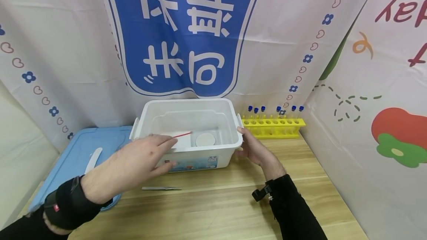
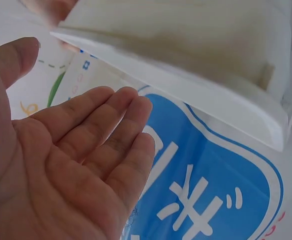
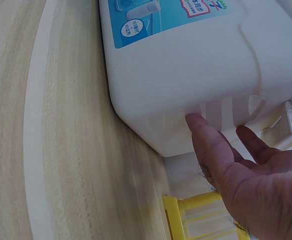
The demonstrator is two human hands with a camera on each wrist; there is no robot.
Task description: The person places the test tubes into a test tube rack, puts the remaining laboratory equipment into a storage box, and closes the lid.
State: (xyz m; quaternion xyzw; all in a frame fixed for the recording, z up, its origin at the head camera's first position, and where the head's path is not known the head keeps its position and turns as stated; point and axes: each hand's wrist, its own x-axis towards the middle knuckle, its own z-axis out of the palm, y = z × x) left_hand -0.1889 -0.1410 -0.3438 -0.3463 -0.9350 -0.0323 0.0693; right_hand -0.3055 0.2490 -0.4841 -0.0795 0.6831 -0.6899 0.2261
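A white plastic box with a blue printed label stands on the table. My left hand hovers by its front left rim, fingers extended; its palm holds nothing in the left wrist view. At the box's right end, my right hand rests fingertips against the wall below the side handle, as the right wrist view also shows beside the box. Inside the box lie a thin red stick and a round white disc in what looks like a clear container. The left hand partly hides the box's front.
A blue lid lies at the left with a white knife-like tool on it. Metal tweezers lie in front of the box. A yellow rack with several blue-capped tubes stands behind right. Printed cloth hangs behind.
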